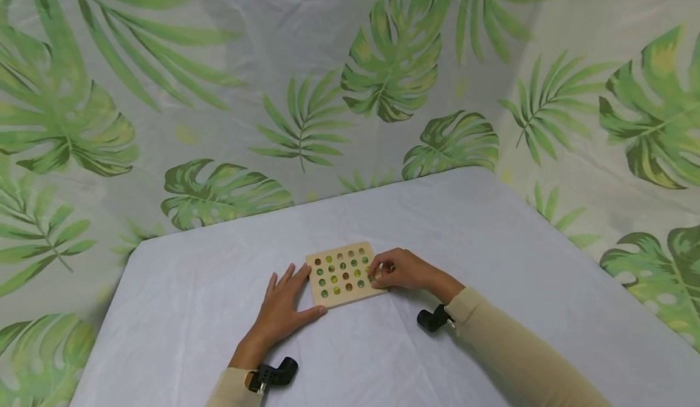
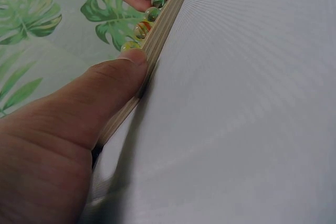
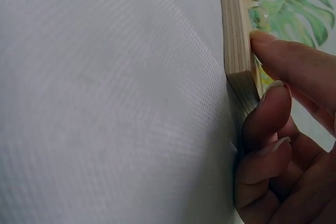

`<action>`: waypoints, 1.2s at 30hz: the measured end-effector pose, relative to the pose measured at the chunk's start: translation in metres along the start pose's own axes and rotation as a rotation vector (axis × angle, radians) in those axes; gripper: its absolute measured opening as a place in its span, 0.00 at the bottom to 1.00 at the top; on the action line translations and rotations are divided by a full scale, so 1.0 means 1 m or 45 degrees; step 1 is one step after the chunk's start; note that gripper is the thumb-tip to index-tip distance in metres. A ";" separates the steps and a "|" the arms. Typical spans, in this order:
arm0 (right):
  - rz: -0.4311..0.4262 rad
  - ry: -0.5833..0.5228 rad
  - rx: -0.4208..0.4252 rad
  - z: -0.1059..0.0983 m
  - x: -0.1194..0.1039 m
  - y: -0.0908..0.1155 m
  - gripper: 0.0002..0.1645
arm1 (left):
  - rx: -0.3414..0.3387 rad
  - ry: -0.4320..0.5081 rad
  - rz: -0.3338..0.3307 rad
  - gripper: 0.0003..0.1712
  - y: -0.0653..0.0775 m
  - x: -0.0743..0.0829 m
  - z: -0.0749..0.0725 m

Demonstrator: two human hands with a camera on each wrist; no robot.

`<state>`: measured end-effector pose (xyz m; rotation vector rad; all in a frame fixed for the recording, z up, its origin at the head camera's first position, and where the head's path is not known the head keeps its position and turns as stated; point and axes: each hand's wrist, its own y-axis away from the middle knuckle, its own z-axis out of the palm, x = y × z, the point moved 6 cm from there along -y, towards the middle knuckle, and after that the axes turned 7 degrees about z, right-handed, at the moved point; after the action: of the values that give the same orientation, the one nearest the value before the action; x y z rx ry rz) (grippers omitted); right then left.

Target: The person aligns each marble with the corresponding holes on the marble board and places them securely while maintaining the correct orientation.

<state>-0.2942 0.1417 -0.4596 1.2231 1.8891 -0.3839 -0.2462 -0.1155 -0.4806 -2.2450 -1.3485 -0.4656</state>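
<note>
A flat light-wood board point(image 1: 358, 296) lies on the table with rows of glass marbles point(image 1: 334, 279) in its round hollows, green, yellow, amber and clear. My left hand point(image 1: 280, 310) rests at the board's left side, fingers spread and straight. Its thumb touches the near edge, close by a yellow marble point(image 2: 131, 45) in the left wrist view. At the near right corner my right hand point(image 1: 404, 269) pinches a greenish marble point(image 1: 372, 278) between thumb and forefinger, right at its hollow. In the right wrist view, that thumb point(image 3: 283, 51) lies on the board's top and the other fingers curl beside the corner.
A white cloth covers the table point(image 1: 191, 310). Behind it and to the right hangs a pale curtain point(image 1: 306, 42) with green leaves. Each wrist wears a small black camera point(image 1: 432, 319).
</note>
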 end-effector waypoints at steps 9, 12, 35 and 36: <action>-0.010 0.006 0.005 -0.002 -0.002 0.000 0.09 | 0.014 -0.029 0.017 0.57 0.001 0.002 -0.002; -0.032 0.022 0.017 -0.004 -0.004 0.001 0.09 | 0.009 -0.025 0.017 0.57 -0.001 0.004 -0.003; -0.054 -0.076 0.307 -0.031 -0.021 -0.016 0.10 | -0.008 -0.020 -0.044 0.56 -0.008 -0.002 0.006; -0.054 -0.068 0.314 -0.031 -0.021 -0.016 0.11 | -0.005 -0.011 -0.044 0.56 -0.009 -0.001 0.006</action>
<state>-0.3192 0.1407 -0.4273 1.3199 1.8646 -0.6826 -0.2544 -0.1094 -0.4847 -2.2324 -1.3944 -0.4712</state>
